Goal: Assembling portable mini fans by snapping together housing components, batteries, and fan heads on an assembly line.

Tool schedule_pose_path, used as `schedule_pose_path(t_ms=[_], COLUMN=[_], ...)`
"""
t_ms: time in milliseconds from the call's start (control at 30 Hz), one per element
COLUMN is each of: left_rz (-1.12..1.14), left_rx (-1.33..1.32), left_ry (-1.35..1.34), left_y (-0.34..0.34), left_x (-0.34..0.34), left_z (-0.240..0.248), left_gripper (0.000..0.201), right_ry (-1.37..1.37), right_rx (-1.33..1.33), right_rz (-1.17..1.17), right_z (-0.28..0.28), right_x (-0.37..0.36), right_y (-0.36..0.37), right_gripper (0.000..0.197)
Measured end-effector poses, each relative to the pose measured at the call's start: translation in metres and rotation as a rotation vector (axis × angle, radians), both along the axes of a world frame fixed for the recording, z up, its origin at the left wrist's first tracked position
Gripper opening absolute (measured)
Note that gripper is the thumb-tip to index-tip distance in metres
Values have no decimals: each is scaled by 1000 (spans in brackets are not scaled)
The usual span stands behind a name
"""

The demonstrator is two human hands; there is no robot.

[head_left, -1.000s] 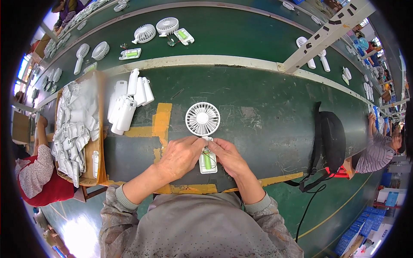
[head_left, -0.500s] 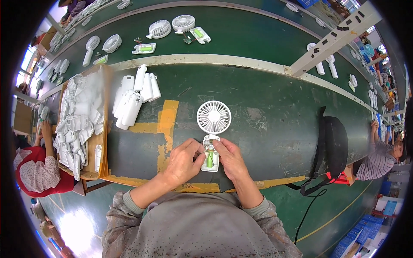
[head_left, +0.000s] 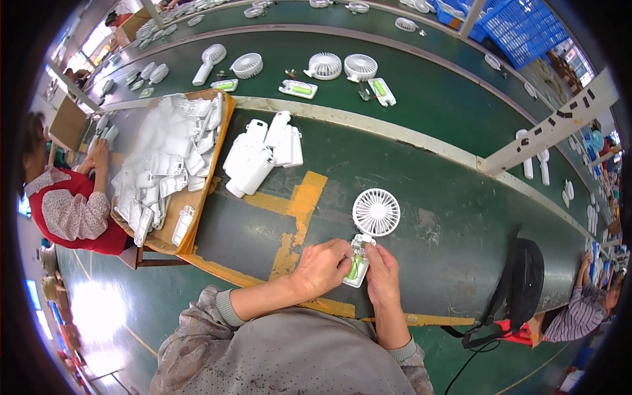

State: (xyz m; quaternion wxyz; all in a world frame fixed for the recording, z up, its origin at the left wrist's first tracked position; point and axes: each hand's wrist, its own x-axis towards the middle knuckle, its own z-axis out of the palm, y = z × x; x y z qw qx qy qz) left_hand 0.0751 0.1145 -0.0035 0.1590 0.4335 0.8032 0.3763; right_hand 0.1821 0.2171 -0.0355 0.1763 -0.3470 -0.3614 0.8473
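A white handheld fan (head_left: 376, 212) lies on the green bench before me, its round grille pointing away from me. Its handle is uncovered, and a green battery cell (head_left: 355, 268) shows inside the white shell. My right hand (head_left: 384, 275) grips the handle's right side near the neck, thumb on top. On the other side, my left hand (head_left: 320, 268) is closed in a pinch at the upper part of the handle. Whatever sits between its fingertips is too small and covered to make out.
Left of my hands stands a cardboard box (head_left: 209, 191) of white plastic shells. White handle covers (head_left: 253, 171) are piled beside it. Fans and battery trays lie on the belt (head_left: 421, 85) beyond the rail. A black bag (head_left: 525, 280) rests at right; a co-worker (head_left: 72, 204) sits at left.
The view has turned to the left, so bench and box appear further right. Both hands stay at the fan's handle; the left hand's fingers have shifted slightly around its upper part.
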Motion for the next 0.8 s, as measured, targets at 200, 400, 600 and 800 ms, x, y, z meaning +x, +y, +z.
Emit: schedule_pose_path(t_ms=[200, 400, 600, 800], left_rz=[75, 394, 425, 336], left_rx=[82, -284, -263, -161], left_ry=[482, 710, 695, 628], left_y=[6, -21, -44, -41], left_x=[-86, -148, -148, -148], left_z=[16, 35, 11, 0], left_gripper=[22, 38, 36, 22], right_ry=[-58, -33, -27, -40], right_rx=[-24, -23, -10, -8], right_rz=[64, 58, 74, 58], right_z=[7, 3, 4, 5], right_x=[-3, -4, -4, -4], right_y=[3, 3, 2, 0], right_gripper=[26, 27, 27, 27])
